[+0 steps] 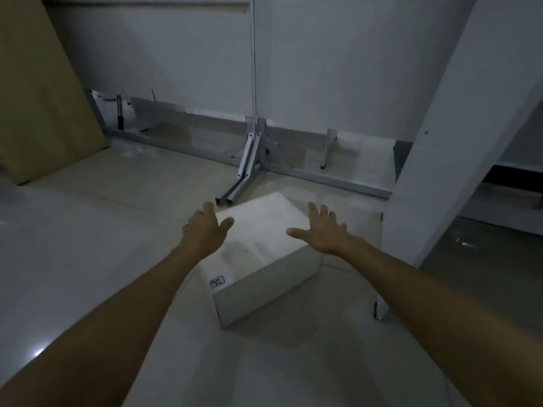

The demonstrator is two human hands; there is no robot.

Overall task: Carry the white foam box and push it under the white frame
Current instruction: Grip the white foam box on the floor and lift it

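The white foam box (258,245) rests on the floor in the middle of the head view, turned at an angle, with a small label near its front left corner. My left hand (205,227) hovers over the box's left top edge, fingers spread. Over the right top edge, my right hand (323,230) is spread too. Neither hand grips the box; I cannot tell whether they touch it. The white frame (458,136) rises at the right as a broad slanted post, with its foot just right of the box.
Grey metal rails and brackets (252,160) lie on the floor along the white wall behind the box. A large brown cardboard sheet (35,89) leans at the left. Shelving (517,168) shows at the far right. Pale tiled floor spreads to the left and front.
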